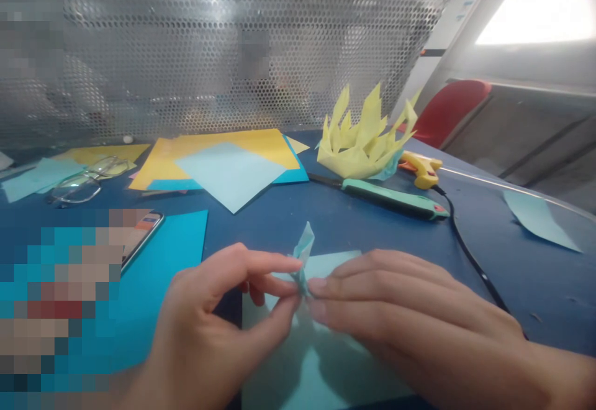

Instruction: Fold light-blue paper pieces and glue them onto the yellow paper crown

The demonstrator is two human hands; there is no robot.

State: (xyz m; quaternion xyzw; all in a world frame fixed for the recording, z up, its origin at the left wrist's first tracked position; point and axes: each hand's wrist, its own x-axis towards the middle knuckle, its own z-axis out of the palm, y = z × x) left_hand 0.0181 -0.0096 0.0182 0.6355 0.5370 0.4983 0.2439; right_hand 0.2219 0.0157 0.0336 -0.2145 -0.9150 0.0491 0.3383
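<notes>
A small folded light-blue paper piece (304, 248) stands upright between my hands, its pointed tip up. My left hand (228, 304) pinches it from the left with thumb and fingertips. From the right, the fingers of my right hand (400, 304) press together against its lower part; the right thumb is hidden. Beneath both hands lies a pale blue-green sheet of paper (279, 373), partly covered by them and their shadow.
A yellow folded-paper form (358, 155) stands at the back, near a green utility knife (395, 199) and a yellow corded glue gun (426, 171). Stacked coloured sheets (233, 174), glasses (77, 186), a phone (142, 239) and a blue sheet (158, 310) lie left. Perforated metal (186, 43) rises behind.
</notes>
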